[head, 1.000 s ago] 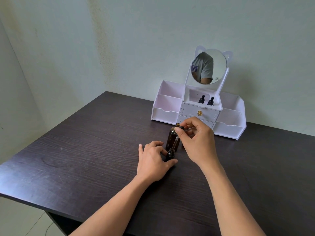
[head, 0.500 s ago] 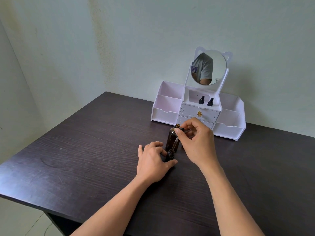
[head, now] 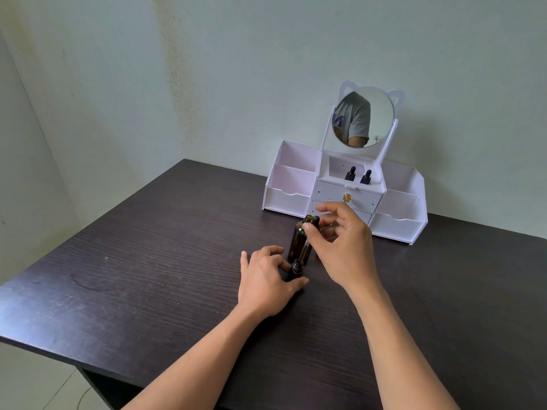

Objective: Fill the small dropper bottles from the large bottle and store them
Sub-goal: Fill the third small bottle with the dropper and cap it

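- Head view, far left: a dark wood-grain counter [head: 148, 261] is seen against a pale wall.
- Left of centre, the left hand [head: 266, 279] is rested on the counter. Its grip is curled round the base of a small dropper bottle [head: 296, 267], which stands upright with its threaded neck uncapped.
- Just behind it, the large bottle [head: 297, 241] of amber glass stands upright and open. Whether the two bottles touch cannot be told.
- A dropper [head: 315, 221] is held on a slant, its glass tube aimed down at the small bottle's mouth. Whether the tip is inside cannot be told.
- The right hand [head: 343, 247] has its grip pinched on the dropper's black top, thumb against forefinger, with the other fingers loosely spread.
- Handling, as judged: the small bottle is likely light and easily tipped, its glass smooth and breakable, so it is best held low round the body. The thin tube is best left untouched, and the dropper taken by its rubber top.
- To the right, a white organiser [head: 290, 199] with a cat-eared mirror [head: 379, 119] is set against the wall. Two capped dropper bottles [head: 350, 174] are stored in its middle compartment, above a drawer with a gold knob [head: 346, 198].
- No label can be read on any bottle. Dark lettering on a grey sleeve is reflected in the mirror, too cropped to read.
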